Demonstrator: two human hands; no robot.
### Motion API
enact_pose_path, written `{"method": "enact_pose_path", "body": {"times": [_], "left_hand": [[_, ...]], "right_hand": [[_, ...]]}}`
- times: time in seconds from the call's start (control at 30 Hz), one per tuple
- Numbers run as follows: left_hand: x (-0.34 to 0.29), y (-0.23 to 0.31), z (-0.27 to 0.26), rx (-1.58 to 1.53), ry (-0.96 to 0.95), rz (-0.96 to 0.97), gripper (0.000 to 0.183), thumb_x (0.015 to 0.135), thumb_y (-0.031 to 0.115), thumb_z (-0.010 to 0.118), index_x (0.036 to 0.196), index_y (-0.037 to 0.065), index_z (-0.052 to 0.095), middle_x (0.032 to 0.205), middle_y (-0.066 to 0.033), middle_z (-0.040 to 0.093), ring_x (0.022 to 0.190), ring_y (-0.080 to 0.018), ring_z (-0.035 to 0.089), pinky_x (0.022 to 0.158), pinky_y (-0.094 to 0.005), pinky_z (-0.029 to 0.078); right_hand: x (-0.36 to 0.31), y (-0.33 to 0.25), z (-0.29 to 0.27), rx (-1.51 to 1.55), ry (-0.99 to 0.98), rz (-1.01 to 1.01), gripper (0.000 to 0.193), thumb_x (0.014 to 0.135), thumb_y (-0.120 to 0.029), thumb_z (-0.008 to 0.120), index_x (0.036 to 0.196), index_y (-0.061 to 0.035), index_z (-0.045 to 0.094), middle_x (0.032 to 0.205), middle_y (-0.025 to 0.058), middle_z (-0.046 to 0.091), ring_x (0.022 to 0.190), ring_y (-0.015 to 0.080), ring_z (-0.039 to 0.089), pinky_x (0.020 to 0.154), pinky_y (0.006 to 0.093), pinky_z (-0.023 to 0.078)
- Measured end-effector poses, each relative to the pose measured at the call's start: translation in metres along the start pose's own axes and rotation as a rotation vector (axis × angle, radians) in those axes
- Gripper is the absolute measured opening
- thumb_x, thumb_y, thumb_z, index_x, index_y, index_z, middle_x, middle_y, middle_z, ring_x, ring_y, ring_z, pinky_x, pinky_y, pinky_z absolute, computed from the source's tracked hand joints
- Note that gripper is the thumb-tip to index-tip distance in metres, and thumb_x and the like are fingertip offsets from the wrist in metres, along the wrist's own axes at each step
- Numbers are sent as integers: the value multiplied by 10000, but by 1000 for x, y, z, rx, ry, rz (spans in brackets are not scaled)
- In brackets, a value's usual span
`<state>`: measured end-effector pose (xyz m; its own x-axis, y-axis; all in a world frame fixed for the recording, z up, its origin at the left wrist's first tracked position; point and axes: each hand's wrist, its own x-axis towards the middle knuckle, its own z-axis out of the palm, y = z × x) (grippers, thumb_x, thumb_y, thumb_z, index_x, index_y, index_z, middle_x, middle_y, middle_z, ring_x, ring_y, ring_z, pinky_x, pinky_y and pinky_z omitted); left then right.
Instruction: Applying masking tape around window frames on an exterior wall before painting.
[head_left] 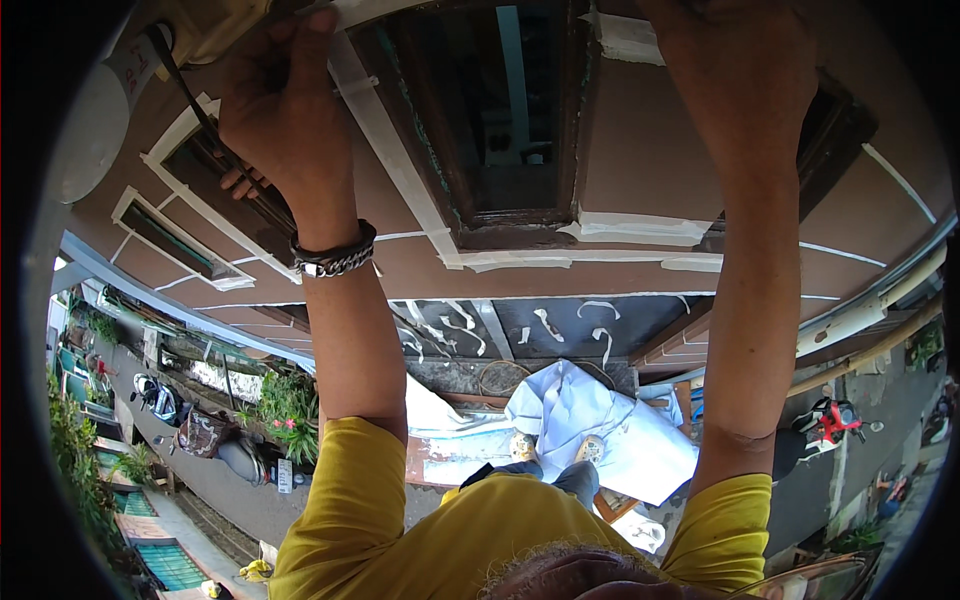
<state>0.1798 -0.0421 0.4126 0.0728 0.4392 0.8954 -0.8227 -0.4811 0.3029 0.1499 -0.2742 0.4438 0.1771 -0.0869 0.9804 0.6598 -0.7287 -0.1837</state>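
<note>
My left hand (290, 135), with a dark chain bracelet (340, 255) at the wrist, is raised against the brown wall. Its fingers are curled, with thumb and fingertips close together beside the end of a pale masking tape strip (372, 10). Whether they pinch it is unclear. More masking tape (395, 150) borders the dark window frame (515, 222) between my arms. My right hand (740, 75) reaches up to the wall right of that window, near a loose tape piece (630, 38). The upper picture edge cuts off its fingers.
Fingers (243, 183) show by the left taped window (215, 165), perhaps a reflection. A dark strap (195, 105) hangs there. Below, a white sheet (600, 420) lies around my feet. Parked motorbikes (225, 450) stand left, a red one (835, 425) right. Tape scraps (545, 322) cling to a dark panel.
</note>
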Motion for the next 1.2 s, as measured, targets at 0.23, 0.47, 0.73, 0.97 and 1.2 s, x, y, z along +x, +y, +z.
{"method": "enact_pose_path", "body": {"times": [0.23, 0.47, 0.73, 0.97, 1.2], "left_hand": [[1, -1, -1, 34, -21, -18, 219, 787, 76, 790, 931, -20, 656, 857, -69, 702, 769, -88, 622, 704, -206, 473], [0, -2, 1, 28, -13, 29, 232, 789, 93, 797, 935, -21, 656, 854, -64, 703, 757, -84, 616, 702, -209, 469], [0, -4, -1, 33, -6, 44, 235, 788, 101, 801, 938, -20, 667, 850, -56, 701, 746, -70, 606, 678, -196, 461], [0, -5, -3, 47, -16, 58, 230, 797, 110, 795, 937, -18, 665, 846, -53, 703, 737, -66, 601, 667, -190, 453], [-2, 0, -2, 102, -17, 52, 240, 800, 123, 794, 940, -24, 666, 856, -66, 710, 752, -74, 616, 683, -198, 466]], "right_hand": [[2, 6, 4, -131, 15, 19, 149, 754, -128, 755, 839, -26, 688, 765, 150, 691, 729, 301, 682, 660, 367, 514], [15, 18, 8, -54, -77, 238, 144, 749, -128, 760, 832, -33, 689, 730, 139, 679, 717, 292, 677, 663, 358, 512], [5, 5, 4, 15, 23, 47, 140, 741, -119, 762, 817, -27, 688, 751, 145, 688, 721, 295, 679, 664, 361, 512], [-3, -3, 5, -27, 101, -61, 136, 741, -117, 759, 802, -25, 680, 742, 139, 686, 701, 290, 677, 684, 358, 510], [-3, 1, 2, -53, 81, -90, 136, 741, -127, 759, 803, -33, 683, 731, 136, 682, 693, 287, 674, 669, 360, 507]]}}
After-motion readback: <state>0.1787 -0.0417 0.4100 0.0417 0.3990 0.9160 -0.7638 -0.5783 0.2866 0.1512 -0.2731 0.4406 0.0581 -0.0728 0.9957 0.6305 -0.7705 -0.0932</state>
